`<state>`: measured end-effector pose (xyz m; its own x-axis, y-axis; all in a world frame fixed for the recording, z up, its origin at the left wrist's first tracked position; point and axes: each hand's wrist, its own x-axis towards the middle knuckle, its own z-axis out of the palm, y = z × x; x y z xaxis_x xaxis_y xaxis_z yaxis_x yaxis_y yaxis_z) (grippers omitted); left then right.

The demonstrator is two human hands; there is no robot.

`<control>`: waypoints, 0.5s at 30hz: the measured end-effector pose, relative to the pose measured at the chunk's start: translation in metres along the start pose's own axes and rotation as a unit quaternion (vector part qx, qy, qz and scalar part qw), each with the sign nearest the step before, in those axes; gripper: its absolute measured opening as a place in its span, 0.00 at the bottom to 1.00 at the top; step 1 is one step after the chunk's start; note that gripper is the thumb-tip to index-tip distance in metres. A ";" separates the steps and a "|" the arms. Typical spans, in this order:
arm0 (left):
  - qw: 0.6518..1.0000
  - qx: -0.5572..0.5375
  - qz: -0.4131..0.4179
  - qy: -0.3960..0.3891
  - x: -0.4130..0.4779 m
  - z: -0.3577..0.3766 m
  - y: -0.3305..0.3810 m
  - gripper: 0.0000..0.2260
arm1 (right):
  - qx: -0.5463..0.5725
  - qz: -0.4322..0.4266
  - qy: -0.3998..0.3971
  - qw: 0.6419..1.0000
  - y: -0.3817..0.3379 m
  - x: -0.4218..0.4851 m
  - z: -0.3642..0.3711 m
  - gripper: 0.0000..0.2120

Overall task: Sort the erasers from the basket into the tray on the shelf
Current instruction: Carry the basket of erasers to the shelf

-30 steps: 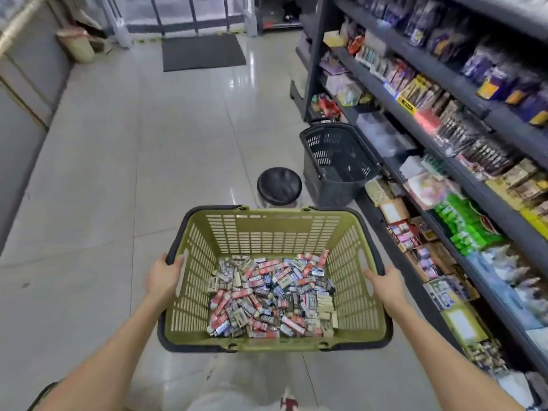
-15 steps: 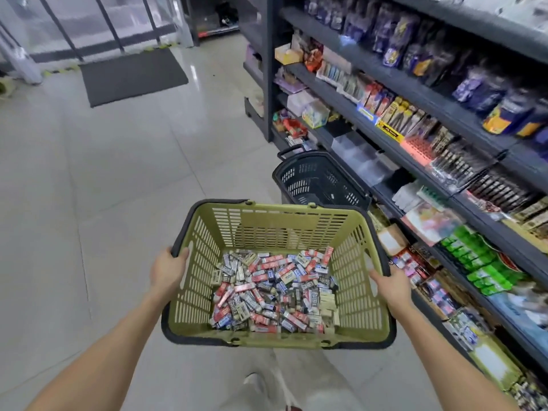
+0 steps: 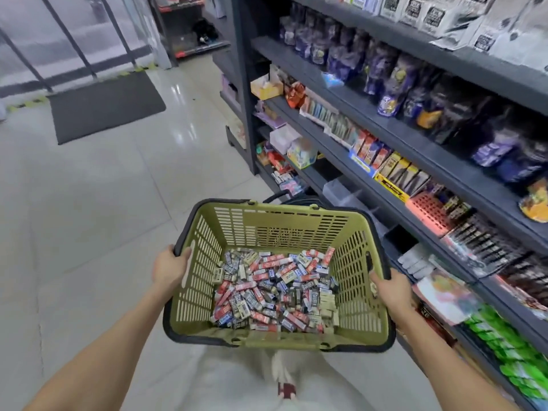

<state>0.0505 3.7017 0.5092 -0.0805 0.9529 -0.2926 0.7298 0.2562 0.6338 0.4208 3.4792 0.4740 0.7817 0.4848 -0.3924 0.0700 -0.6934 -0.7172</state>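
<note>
I carry an olive-green shopping basket [image 3: 284,221] with a dark rim in front of me, above the floor. Its bottom is covered with several small wrapped erasers [image 3: 274,289] in red, blue and white sleeves. My left hand [image 3: 169,266] grips the basket's left rim, thumb inside. My right hand [image 3: 391,287] grips the right rim. A clear plastic tray [image 3: 341,189] with compartments sits on a lower shelf just beyond the basket, to the right.
A dark grey shelf unit [image 3: 444,173] full of packaged goods runs along my right side. A dark basket [image 3: 278,197] stands on the floor, mostly hidden behind the green one. Pale tiled floor [image 3: 89,203] stretches left, with a grey doormat [image 3: 106,105] by the glass door.
I have walked forward and turned right toward the shelves. The dark floor basket has slid behind the green basket and the black stool is out of sight. Both hands keep their grip.
</note>
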 end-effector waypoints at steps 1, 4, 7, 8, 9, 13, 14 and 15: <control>1.000 -0.004 0.006 -0.008 0.014 0.004 0.014 0.13 | 0.006 0.002 0.001 1.000 -0.006 0.013 0.001 0.07; 0.999 0.003 0.026 -0.026 0.061 0.019 0.061 0.13 | 0.027 0.027 0.025 0.999 -0.020 0.045 0.003 0.08; 0.996 0.050 0.061 -0.045 0.109 0.040 0.106 0.14 | 0.046 0.053 0.060 0.996 -0.024 0.066 0.009 0.08; 0.994 0.057 0.075 -0.057 0.124 0.049 0.120 0.14 | 0.052 0.065 0.075 0.994 -0.024 0.071 0.012 0.08; 0.992 0.063 0.087 -0.071 0.140 0.058 0.134 0.14 | 0.058 0.078 0.091 0.991 -0.023 0.075 0.015 0.09; 0.976 0.095 0.139 -0.140 0.197 0.101 0.183 0.15 | 0.086 0.135 0.149 0.976 -0.019 0.086 0.032 0.10; 0.970 0.101 0.151 -0.159 0.211 0.113 0.194 0.15 | 0.092 0.149 0.165 0.971 -0.019 0.088 0.037 0.10; 0.964 0.115 0.163 -0.177 0.224 0.125 0.203 0.15 | 0.099 0.165 0.181 0.965 -0.018 0.090 0.043 0.10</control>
<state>0.2653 3.9468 0.4825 0.3849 0.8516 -0.3558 0.8114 -0.1285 0.5703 0.4628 3.5585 0.4272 0.9087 0.0134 -0.4172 -0.3109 -0.6452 -0.6979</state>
